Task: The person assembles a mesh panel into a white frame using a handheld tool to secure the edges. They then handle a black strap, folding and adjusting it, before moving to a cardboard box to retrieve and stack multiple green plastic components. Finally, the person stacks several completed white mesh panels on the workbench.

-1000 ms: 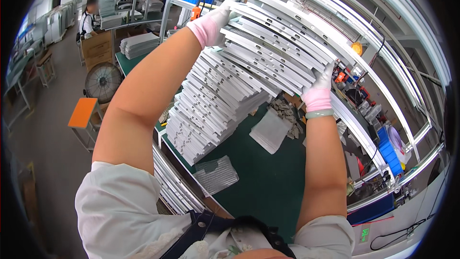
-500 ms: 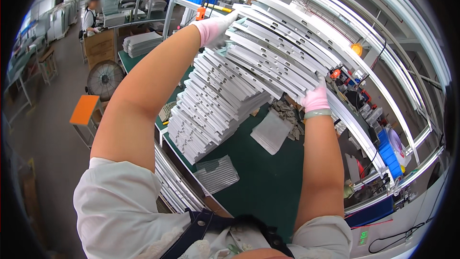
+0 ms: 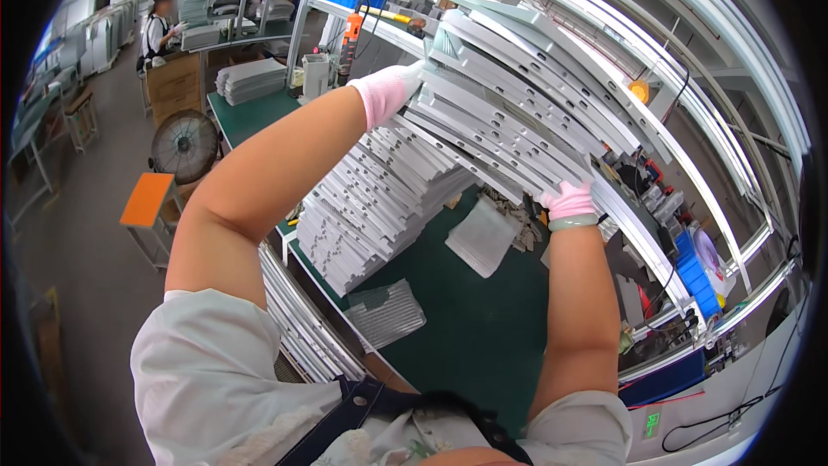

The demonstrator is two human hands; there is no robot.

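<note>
Both my hands wear pink gloves and grip a thick bundle of long pale grey metal panels (image 3: 509,112), lifted above the green bench. My left hand (image 3: 386,91) holds the bundle's far left end. My right hand (image 3: 567,198) clasps its near right end from below. Under the bundle a tall slanted stack of similar grey panels (image 3: 375,207) rests on the green bench top (image 3: 457,328).
A white bag (image 3: 485,236) and a ribbed clear sheet (image 3: 385,312) lie on the bench. Aluminium rack rails (image 3: 681,78) arch overhead on the right. A fan (image 3: 185,147), an orange stool (image 3: 147,200) and a distant person (image 3: 160,30) at a cardboard box stand on the left.
The lifted bundle has come down and toward me a little, and my right hand has dropped lower with it. Both hands keep their grip.
</note>
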